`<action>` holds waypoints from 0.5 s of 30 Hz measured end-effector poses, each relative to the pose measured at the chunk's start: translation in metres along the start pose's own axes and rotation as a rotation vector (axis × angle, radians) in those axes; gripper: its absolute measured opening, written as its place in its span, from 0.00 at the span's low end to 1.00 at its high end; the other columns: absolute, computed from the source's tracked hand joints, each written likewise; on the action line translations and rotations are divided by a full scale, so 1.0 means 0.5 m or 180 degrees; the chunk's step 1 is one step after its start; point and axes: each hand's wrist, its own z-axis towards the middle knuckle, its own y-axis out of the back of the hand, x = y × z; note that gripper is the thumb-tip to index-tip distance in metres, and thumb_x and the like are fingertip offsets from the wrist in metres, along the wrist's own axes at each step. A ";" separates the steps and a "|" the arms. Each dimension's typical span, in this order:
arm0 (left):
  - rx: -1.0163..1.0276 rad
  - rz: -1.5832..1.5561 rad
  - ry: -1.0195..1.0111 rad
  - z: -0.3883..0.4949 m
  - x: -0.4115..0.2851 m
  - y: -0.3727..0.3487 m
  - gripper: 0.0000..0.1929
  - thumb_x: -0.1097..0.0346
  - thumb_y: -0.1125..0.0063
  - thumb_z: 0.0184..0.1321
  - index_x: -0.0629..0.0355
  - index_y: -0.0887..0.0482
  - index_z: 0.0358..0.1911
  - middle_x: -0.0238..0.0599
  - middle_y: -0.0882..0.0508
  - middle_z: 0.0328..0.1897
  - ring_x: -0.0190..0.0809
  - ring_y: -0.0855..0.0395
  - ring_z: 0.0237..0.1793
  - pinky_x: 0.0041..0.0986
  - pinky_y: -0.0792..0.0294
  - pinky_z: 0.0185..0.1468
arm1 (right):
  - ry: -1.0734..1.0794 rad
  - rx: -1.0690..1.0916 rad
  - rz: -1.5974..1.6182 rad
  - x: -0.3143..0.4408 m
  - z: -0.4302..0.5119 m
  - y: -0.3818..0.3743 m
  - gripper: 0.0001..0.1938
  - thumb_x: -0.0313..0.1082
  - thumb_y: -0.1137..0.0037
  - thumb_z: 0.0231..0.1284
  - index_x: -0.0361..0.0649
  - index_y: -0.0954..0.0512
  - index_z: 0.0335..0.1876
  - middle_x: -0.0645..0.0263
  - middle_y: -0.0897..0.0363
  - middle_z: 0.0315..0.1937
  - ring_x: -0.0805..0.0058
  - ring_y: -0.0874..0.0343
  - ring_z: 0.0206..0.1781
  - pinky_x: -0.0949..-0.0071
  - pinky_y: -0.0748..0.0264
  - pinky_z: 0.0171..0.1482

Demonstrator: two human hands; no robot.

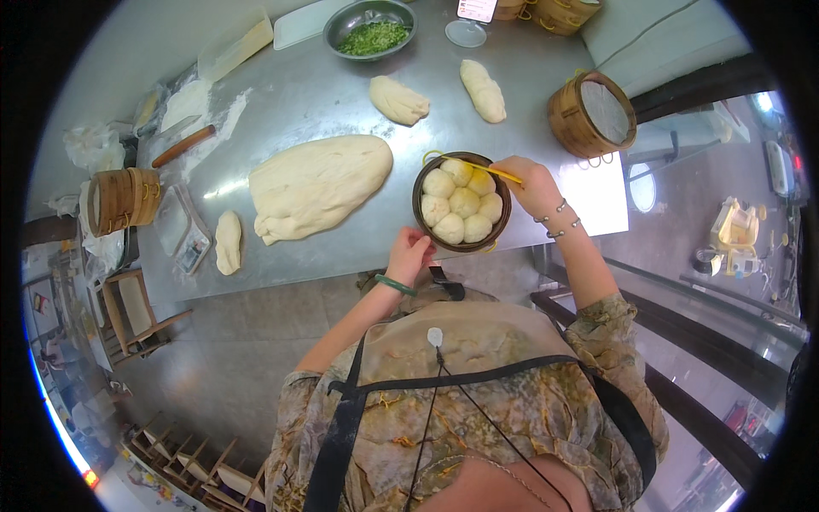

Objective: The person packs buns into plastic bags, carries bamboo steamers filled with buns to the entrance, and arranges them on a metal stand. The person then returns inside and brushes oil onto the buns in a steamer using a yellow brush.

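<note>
A round bamboo steamer basket [418, 206] sits near the table's front edge, packed with several pale, round dough buns [463, 202]. Some buns towards the far right side look yellowish. My right hand [530, 187] is at the basket's right rim and grips a thin yellow stick-like tool [475, 166]. That tool slants over the far buns; its tip is too small to make out. Curled against the near left rim is my left hand [413, 253], its fingertips at the basket's edge. Left of the basket lies a large slab of dough [320, 185].
Smaller dough pieces [400, 100] [483, 91] [228, 243] lie on the metal table [288, 115]. A bowl of chopped greens [371, 32] and a phone [477, 9] stand at the back. Other steamers [563, 121] [121, 201] flank the table. A rolling pin [183, 146] rests near flour.
</note>
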 end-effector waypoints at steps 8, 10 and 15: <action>-0.0079 0.0297 -0.0261 0.008 -0.004 -0.011 0.11 0.68 0.49 0.58 0.65 0.34 0.40 0.43 0.22 0.35 0.37 0.20 0.33 0.25 0.27 0.34 | 0.0666 0.0221 0.0196 -0.011 0.040 -0.014 0.12 0.25 0.50 0.46 0.42 0.23 0.39 0.60 0.22 0.36 0.59 0.24 0.40 0.69 0.28 0.44; -0.0162 0.0299 -0.0184 0.015 -0.006 -0.013 0.11 0.68 0.48 0.57 0.64 0.34 0.40 0.43 0.23 0.35 0.37 0.21 0.33 0.25 0.28 0.33 | 0.0565 0.0257 0.0165 -0.014 0.048 -0.004 0.12 0.25 0.50 0.46 0.42 0.23 0.39 0.60 0.22 0.37 0.59 0.24 0.41 0.69 0.28 0.44; -0.0258 0.0306 -0.0274 0.025 -0.015 -0.013 0.12 0.70 0.48 0.55 0.63 0.34 0.41 0.40 0.24 0.36 0.36 0.22 0.34 0.25 0.29 0.32 | 0.0664 0.0287 0.0464 -0.005 0.067 -0.009 0.13 0.26 0.49 0.45 0.42 0.23 0.40 0.59 0.22 0.38 0.59 0.24 0.41 0.69 0.28 0.44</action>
